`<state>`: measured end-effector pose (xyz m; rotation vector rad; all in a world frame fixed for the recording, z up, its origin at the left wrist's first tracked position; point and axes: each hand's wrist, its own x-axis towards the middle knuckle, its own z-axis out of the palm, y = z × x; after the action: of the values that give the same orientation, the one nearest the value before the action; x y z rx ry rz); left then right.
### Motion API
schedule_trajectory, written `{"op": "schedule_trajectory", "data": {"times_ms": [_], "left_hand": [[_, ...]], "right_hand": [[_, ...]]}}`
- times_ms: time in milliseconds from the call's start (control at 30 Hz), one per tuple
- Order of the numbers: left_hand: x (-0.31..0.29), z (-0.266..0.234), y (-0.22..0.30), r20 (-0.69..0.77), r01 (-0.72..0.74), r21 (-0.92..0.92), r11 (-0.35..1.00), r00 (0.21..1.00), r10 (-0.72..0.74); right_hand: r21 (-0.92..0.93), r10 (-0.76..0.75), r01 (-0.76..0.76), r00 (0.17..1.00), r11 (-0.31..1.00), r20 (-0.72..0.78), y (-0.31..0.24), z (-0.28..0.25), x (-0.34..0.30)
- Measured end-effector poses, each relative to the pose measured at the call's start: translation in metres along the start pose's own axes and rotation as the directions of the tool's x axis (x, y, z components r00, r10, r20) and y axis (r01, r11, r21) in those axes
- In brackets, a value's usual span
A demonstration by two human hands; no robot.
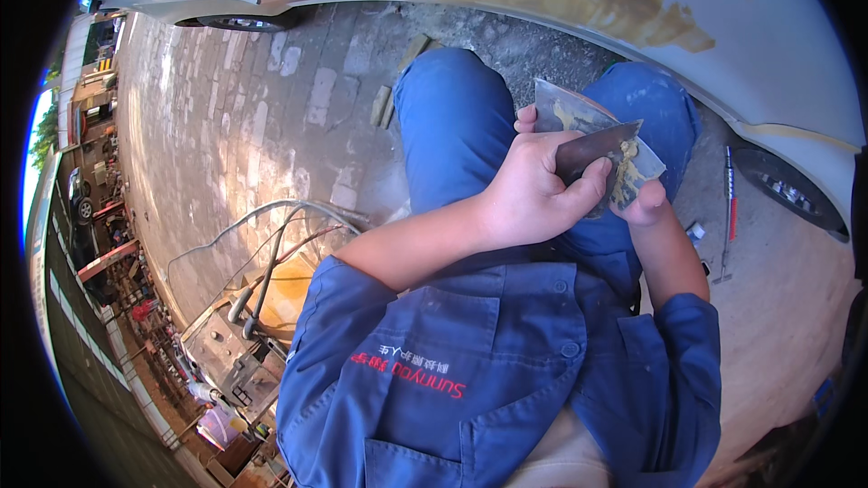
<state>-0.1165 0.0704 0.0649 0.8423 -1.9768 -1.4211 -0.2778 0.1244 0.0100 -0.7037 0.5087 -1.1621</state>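
Note:
My left hand (533, 190) grips a dark putty scraper (588, 152), its thumb pressed on the blade. The scraper lies over a grey mixing plate (568, 108), a thin flat sheet with a pointed far corner. Yellowish putty (627, 170) is smeared on the plate beside the scraper's edge. My right hand (646, 203) supports the plate from below; its thumb is at the near edge and fingertips show at the far left edge. The rest of its fingers are hidden. Both hands are over my knees.
A white vehicle panel (796, 54) with a yellow-brown patch (669, 23) runs across the front, above a wheel (787, 183). A red-handled tool (732, 217) lies on the right. Small blocks (381, 107) lie left of my knees. A cart with hoses (221, 339) stands at left.

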Motion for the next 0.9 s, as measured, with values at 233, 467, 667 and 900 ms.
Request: {"op": "schedule_trajectory", "data": {"times_ms": [233,467,667,900], "left_hand": [[0.002,-0.004,-0.004,0.079,0.056,0.056,0.997,0.995,-0.060],[0.003,-0.012,-0.012,0.029,0.218,-0.187,0.958,0.976,-0.216],[0.002,-0.004,-0.008,-0.023,-0.328,0.121,0.937,0.943,0.333],[0.001,-0.012,-0.003,-0.101,-0.064,-0.001,0.998,0.993,0.063]], "right_hand": [[-0.105,0.042,-0.045,0.999,0.993,-0.024,-0.008,-0.002,0.000],[-0.062,-0.056,0.052,0.997,0.997,-0.053,-0.009,0.000,-0.006],[-0.022,0.008,-0.005,0.995,1.000,0.097,-0.010,0.001,-0.001],[-0.043,-0.036,0.037,0.999,0.998,0.035,-0.006,0.001,-0.003]]}}
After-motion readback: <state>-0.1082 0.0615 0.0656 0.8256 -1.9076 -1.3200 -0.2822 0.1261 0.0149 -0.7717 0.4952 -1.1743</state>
